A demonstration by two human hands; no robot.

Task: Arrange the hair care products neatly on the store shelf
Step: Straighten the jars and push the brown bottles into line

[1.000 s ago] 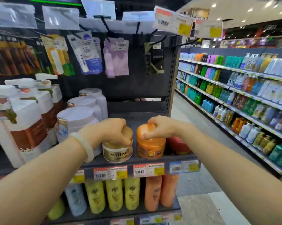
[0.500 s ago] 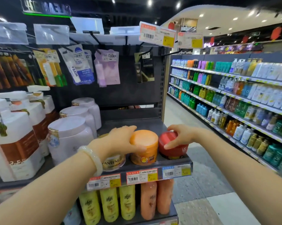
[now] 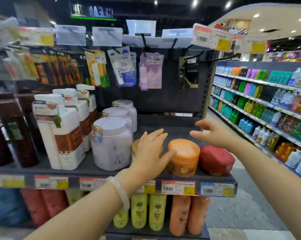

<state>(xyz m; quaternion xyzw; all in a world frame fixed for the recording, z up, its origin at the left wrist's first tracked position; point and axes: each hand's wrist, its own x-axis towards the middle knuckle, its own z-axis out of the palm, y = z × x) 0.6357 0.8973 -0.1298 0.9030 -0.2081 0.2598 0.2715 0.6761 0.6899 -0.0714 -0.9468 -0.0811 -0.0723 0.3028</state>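
Three small jars stand in a row at the front right of the dark shelf [image 3: 215,178]: a gold jar [image 3: 135,146], an orange jar [image 3: 184,157] and a red jar [image 3: 215,159]. My left hand [image 3: 150,153] lies with straight fingers over the gold jar, and its thumb touches the orange jar's side. My right hand [image 3: 213,133] hovers with fingers spread above and behind the orange and red jars, holding nothing. The gold jar is mostly hidden by my left hand.
Pale lilac tubs [image 3: 111,144] and tall white pump bottles [image 3: 59,132] fill the shelf's left part. Hanging packets [image 3: 123,68] dangle from hooks above. Yellow and orange bottles [image 3: 156,212] stand on the shelf below. An aisle with stocked shelves [image 3: 267,108] runs along the right.
My right hand has let go of the red jar and risen above it. My left hand has flattened over the gold jar. The view has tilted up.
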